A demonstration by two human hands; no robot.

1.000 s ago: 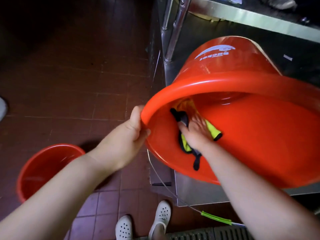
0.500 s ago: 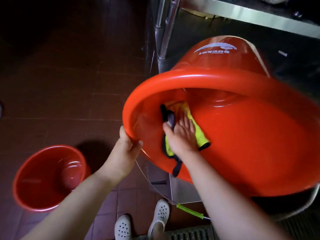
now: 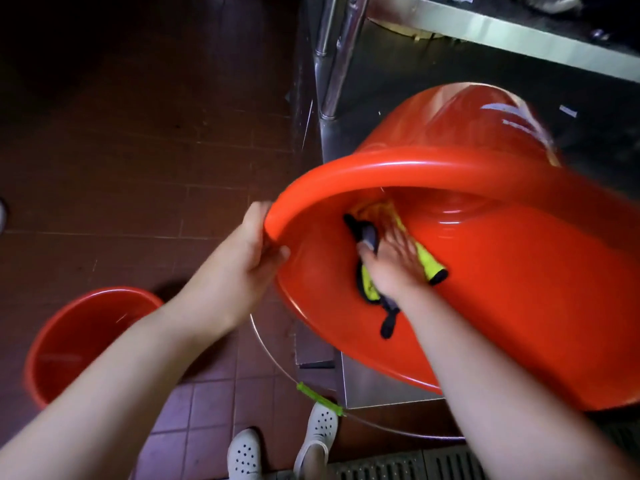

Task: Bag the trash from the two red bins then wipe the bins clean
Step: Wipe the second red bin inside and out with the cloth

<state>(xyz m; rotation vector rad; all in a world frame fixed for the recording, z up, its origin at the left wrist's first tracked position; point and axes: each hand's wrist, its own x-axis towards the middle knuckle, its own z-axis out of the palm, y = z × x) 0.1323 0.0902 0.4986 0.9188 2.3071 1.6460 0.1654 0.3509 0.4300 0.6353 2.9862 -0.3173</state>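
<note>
right hand [image 3: 391, 268]: inside the tipped bin, palm flat, fingers spread, pressing the cloth to the inner wall (motion-blurred, so fine grip unclear)
left hand [image 3: 249, 261]: wrapped around the rim on the bin's left side, thumb inside, fingers outside, steadying it
tipped red bin [image 3: 519, 289]: on its side, mouth toward the camera, against the steel table leg [image 3: 332, 64]; inside looks free of trash and glossy
cloth [image 3: 424, 259]: yellow with black edging, bunched under the palm, one black end hanging toward the lower rim
second red bin [image 3: 83, 341]: upright on the tiled floor [image 3: 138, 168], lower left corner, well apart from the first; no trash visible in it (partly hidden by the forearm)
wire handle [image 3: 318, 400]: hangs loose below the tipped bin, green grip near the white shoes [image 3: 284, 445]
progress: bagging looks done, no bag in view; wipe of first bin under way
left to do: finish this bin; whether the second is wiped, can't tell
</note>
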